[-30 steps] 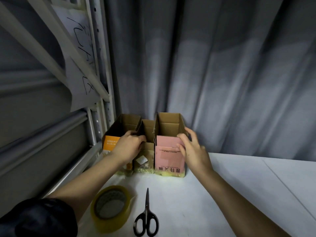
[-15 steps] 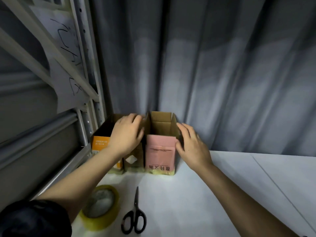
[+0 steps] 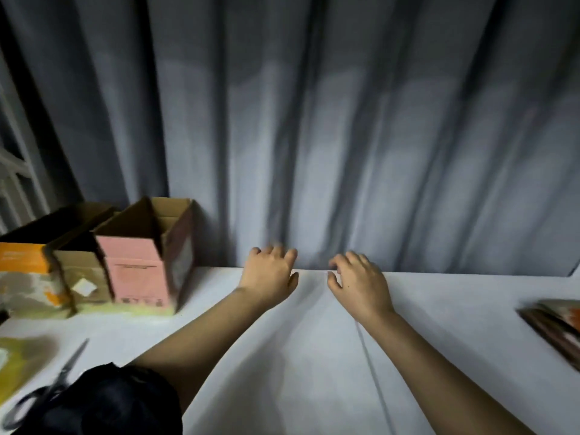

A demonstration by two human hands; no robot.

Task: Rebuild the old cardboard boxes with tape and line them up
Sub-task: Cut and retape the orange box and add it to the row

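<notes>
Both hands hovered palm-down over the far edge of the white table (image 3: 314, 340), the left hand (image 3: 269, 275) and right hand (image 3: 357, 283) close together, fingers loosely spread and holding nothing. Well to the left of them, three open-topped cardboard boxes stood touching in a row: a pink-fronted box (image 3: 141, 271) nearest, a plain brown box (image 3: 83, 277), then an orange-and-white box (image 3: 26, 277). Black-handled scissors (image 3: 47, 387) lay nearer the person.

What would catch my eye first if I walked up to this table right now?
Probably the two bare hands, the left hand and right hand, held over the white table near the grey curtain, holding nothing. Next, at far left, three open cardboard boxes in a row, the pink box nearest the hands. Scissors lie at front left.
</notes>
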